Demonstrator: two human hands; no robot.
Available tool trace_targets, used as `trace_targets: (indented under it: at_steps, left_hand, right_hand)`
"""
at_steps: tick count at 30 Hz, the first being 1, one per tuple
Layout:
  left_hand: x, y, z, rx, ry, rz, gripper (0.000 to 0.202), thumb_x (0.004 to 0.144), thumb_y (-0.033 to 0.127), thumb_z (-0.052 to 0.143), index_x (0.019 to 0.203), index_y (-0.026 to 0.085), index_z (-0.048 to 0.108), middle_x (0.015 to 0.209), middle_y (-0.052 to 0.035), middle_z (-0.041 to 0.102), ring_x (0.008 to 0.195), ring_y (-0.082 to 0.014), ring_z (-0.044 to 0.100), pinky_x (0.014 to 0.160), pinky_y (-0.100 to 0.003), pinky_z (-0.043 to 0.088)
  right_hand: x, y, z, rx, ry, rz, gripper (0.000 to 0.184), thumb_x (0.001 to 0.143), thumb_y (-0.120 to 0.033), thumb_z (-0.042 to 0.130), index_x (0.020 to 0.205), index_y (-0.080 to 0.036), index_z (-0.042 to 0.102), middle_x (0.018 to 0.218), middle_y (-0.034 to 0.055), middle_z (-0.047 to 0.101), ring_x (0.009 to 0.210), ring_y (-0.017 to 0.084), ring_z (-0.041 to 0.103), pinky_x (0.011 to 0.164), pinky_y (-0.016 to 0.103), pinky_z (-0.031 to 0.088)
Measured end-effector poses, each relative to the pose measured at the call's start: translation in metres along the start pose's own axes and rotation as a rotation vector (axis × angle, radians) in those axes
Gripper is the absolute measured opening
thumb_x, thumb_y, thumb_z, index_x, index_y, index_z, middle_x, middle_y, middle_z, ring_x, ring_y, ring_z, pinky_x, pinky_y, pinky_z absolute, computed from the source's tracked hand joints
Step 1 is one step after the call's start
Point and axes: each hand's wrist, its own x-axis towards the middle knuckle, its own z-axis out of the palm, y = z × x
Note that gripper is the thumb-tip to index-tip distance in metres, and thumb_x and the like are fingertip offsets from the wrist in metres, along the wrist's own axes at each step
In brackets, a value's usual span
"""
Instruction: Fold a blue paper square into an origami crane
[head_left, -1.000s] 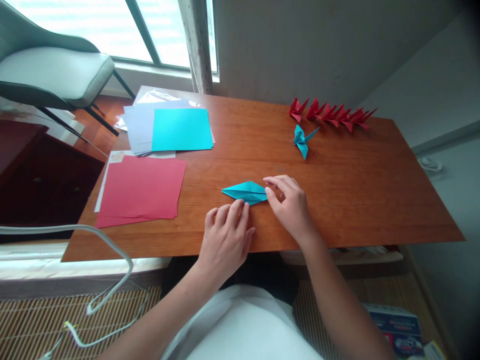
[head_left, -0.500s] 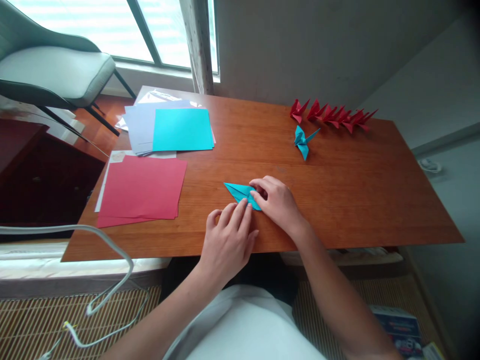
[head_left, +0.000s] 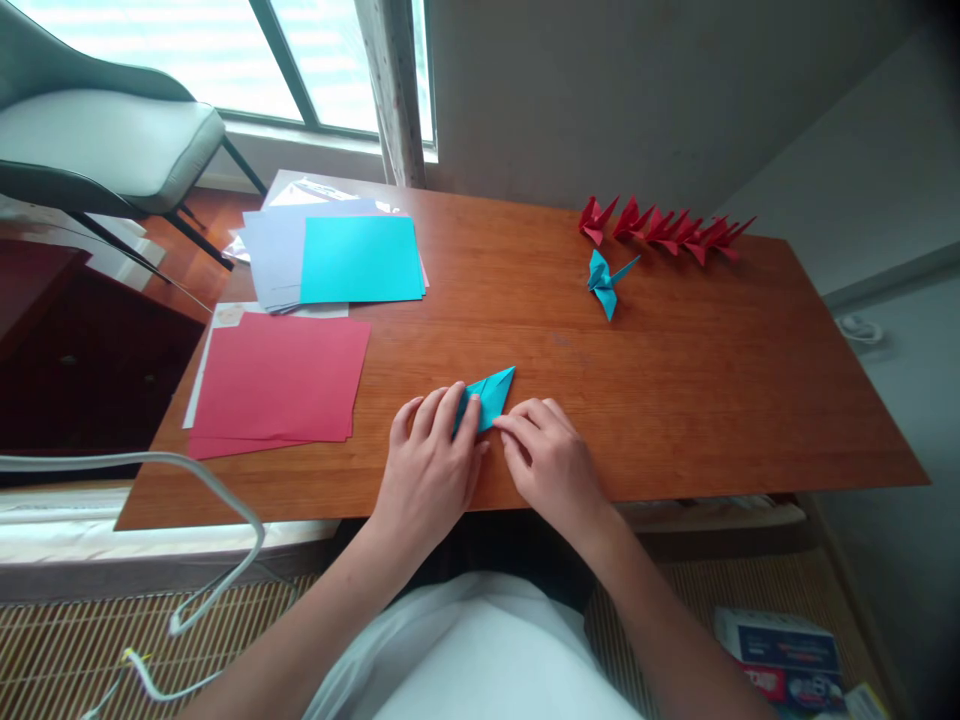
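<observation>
While the small blue folded paper [head_left: 491, 397] lies near the front edge of the table [head_left: 712, 390], its sharp tip pointing away from us and slightly right, we have both hands at it. Our left hand [head_left: 431, 445] covers its left part, the fingers stretched and close together, the index finger resting on top; we cannot tell whether the thumb, low at the side, grips an edge. Our right hand [head_left: 551, 450] is at the lower right corner, its fingers drawn narrow; whether paper is caught between them we cannot tell.

To crease well, we judge, we should let the left fingers pin the layers so nothing slides, line up the edges before pressing, then run a fingertip firmly from the corner toward the tip. Pressing too early could set a crooked crease, and pushing hard at the tip could crumple it.

Beyond our right hand, a blue paper bird [head_left: 601, 285] sits just in front of a row of red paper birds [head_left: 664, 232] near the far edge. To our left lie red sheets [head_left: 281, 378], with blue sheets [head_left: 364, 260] farther back, partly over pale sheets [head_left: 274, 255].
</observation>
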Motion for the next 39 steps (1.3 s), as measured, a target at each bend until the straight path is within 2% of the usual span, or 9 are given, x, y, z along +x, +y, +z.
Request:
trace_targets:
  at_steps: [2,4,6,8,11,17,25,31,39]
  left_hand:
    - [0.0,-0.004,0.001,0.014,0.01,0.009,0.04,0.097,0.021,0.051,0.137,0.016,0.059,0.144,-0.0176,0.057,0.13,-0.0341,0.053,0.108,-0.05,0.04]
    - [0.002,-0.007,0.001,0.021,0.012,0.024,0.04,0.096,0.016,0.051,0.135,0.018,0.06,0.141,-0.0159,0.06,0.127,-0.0328,0.054,0.106,-0.049,0.041]
    - [0.005,-0.009,0.0,0.02,0.008,0.036,0.042,0.095,0.013,0.051,0.135,0.019,0.061,0.14,-0.0148,0.061,0.126,-0.0317,0.055,0.107,-0.049,0.041]
    - [0.008,-0.01,0.0,0.013,0.005,0.044,0.043,0.094,0.01,0.05,0.134,0.02,0.062,0.139,-0.0149,0.06,0.126,-0.0312,0.055,0.107,-0.049,0.041]
    - [0.01,-0.009,0.0,0.006,0.011,0.05,0.043,0.093,0.008,0.049,0.131,0.021,0.064,0.14,-0.0149,0.06,0.127,-0.0312,0.054,0.109,-0.049,0.041]
    - [0.006,-0.006,0.002,0.013,0.079,0.088,0.037,0.095,0.01,0.05,0.129,0.016,0.065,0.139,-0.014,0.061,0.127,-0.0314,0.053,0.11,-0.047,0.04]
    - [0.001,-0.007,0.001,-0.023,0.091,0.134,0.029,0.097,0.013,0.053,0.122,0.015,0.068,0.124,-0.0101,0.071,0.111,-0.0263,0.06,0.091,-0.04,0.044]
    - [0.003,-0.007,-0.001,-0.021,0.081,0.159,0.026,0.099,0.014,0.051,0.118,0.015,0.069,0.122,-0.0077,0.073,0.103,-0.0245,0.063,0.084,-0.039,0.045]
    - [0.004,-0.012,0.003,-0.039,0.093,0.171,0.028,0.096,0.013,0.054,0.119,0.017,0.069,0.123,-0.0068,0.073,0.107,-0.0249,0.064,0.086,-0.039,0.047]
  right_hand:
    - [0.007,0.008,-0.002,0.014,0.03,-0.063,0.025,0.094,-0.013,0.054,0.11,-0.023,0.07,0.12,0.0094,0.069,0.114,0.026,0.059,0.097,0.042,0.052]
    - [0.013,0.015,-0.003,0.0,-0.005,-0.164,0.028,0.094,-0.014,0.054,0.117,-0.022,0.068,0.139,0.0095,0.062,0.134,0.028,0.05,0.108,0.047,0.047]
    - [0.016,0.021,-0.003,-0.02,-0.057,-0.245,0.031,0.095,-0.016,0.054,0.124,-0.021,0.066,0.143,0.0091,0.061,0.14,0.028,0.046,0.115,0.051,0.041]
    - [0.015,0.024,-0.003,-0.044,-0.064,-0.259,0.031,0.097,-0.017,0.053,0.125,-0.021,0.065,0.139,0.0089,0.064,0.137,0.026,0.051,0.116,0.052,0.038]
    - [0.009,0.025,-0.002,-0.073,-0.014,-0.221,0.029,0.098,-0.018,0.053,0.122,-0.022,0.067,0.132,0.0093,0.068,0.127,0.025,0.059,0.111,0.05,0.043]
    - [0.001,0.024,-0.003,-0.086,0.01,-0.21,0.029,0.099,-0.019,0.052,0.125,-0.022,0.066,0.13,0.0091,0.069,0.122,0.025,0.06,0.103,0.045,0.047]
    - [-0.003,0.018,-0.007,-0.11,0.029,-0.173,0.02,0.097,-0.02,0.058,0.111,-0.021,0.072,0.129,0.0094,0.069,0.123,0.029,0.055,0.101,0.046,0.049]
    - [0.0,0.018,-0.007,-0.063,0.015,-0.226,0.02,0.1,-0.02,0.054,0.112,-0.02,0.07,0.114,0.0083,0.073,0.112,0.023,0.062,0.096,0.039,0.05]
    - [0.009,0.023,-0.007,-0.053,0.041,-0.246,0.016,0.1,-0.023,0.057,0.099,-0.021,0.073,0.104,0.0066,0.074,0.097,0.021,0.063,0.085,0.036,0.049]
